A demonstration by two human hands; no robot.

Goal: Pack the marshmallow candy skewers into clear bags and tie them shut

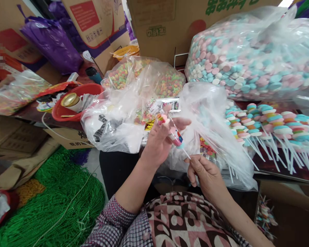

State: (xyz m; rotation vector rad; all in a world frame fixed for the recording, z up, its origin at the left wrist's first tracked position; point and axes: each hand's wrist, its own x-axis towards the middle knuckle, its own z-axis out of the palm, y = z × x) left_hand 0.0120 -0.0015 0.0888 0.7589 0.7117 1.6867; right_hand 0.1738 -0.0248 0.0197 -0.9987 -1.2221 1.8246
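Between my two hands is a candy skewer point(175, 136) on a white stick, inside a clear printed wrapper. My left hand point(158, 144) is closed round the wrapped candy end, its fingers partly covering the sweets. With thumb and fingers, my right hand point(203, 171) pinches the lower end of the white stick. Behind my hands lie a shiny silver packet point(172, 104) and gold twist ties point(149, 125) on the plastic bags. To the right, several finished candy skewers point(280, 125) of blue, white and pink discs rest in a pile with their sticks towards me.
A huge clear bag of pastel candies point(221, 65) fills the back right. Bags of ring candies point(167, 82) stand behind. A red basin point(67, 99) sits left; green cord point(56, 192) covers the floor. An open carton point(288, 206) holds wrapped skewers. Another person's arm point(1, 82) shows far left.
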